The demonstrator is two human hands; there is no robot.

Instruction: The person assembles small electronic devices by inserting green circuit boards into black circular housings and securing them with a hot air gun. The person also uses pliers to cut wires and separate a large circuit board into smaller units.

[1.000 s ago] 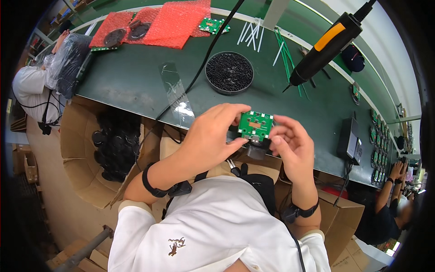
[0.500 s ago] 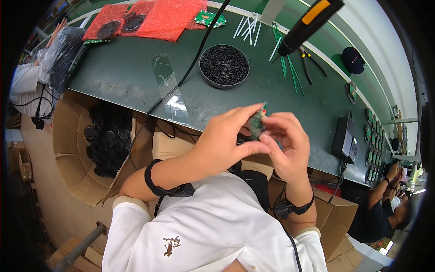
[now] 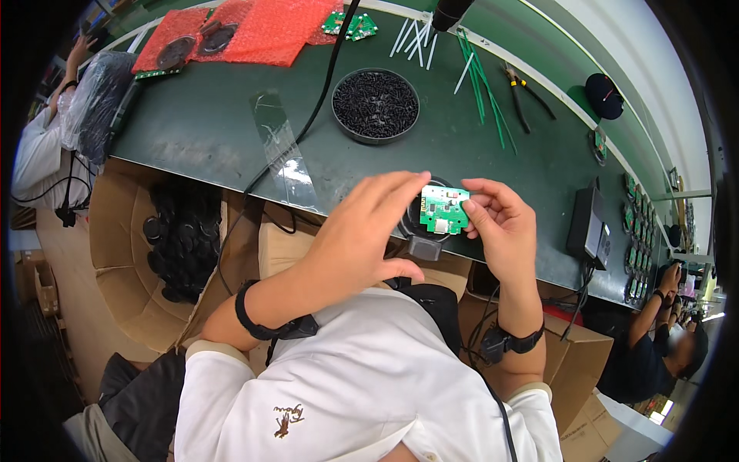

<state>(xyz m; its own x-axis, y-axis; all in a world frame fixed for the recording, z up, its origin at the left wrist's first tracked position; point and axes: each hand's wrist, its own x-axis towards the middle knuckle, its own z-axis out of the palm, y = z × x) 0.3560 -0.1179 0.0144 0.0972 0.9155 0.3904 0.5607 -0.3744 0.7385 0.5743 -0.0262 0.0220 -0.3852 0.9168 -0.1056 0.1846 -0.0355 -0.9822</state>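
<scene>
My right hand (image 3: pixel 504 227) pinches the right edge of a green circuit board (image 3: pixel 445 206) between thumb and fingers. The board's component side faces up, with small chips and a silvery connector on it. My left hand (image 3: pixel 366 227) is open beside it, fingers stretched and thumb apart; its fingertips are close to the board's upper left corner, and I cannot tell whether they touch. Partly hidden under the board is a round black part (image 3: pixel 410 219) at the table edge, with a dark grey block (image 3: pixel 425 248) in front of it.
Beyond my hands stands a round tray of small black pieces (image 3: pixel 376 73). White sticks (image 3: pixel 416 42), green sticks (image 3: pixel 481 92), pliers (image 3: pixel 525 100) and red bubble wrap (image 3: pixel 265 35) lie farther back. A black cable (image 3: pixel 314 115) crosses the table. At left, a carton (image 3: pixel 127 269) holds black discs.
The board has turned from edge-on to face up. My left hand has come away from it, fingers opening. The dark hanging tool is higher in view, and dark cloth has appeared at lower left.
</scene>
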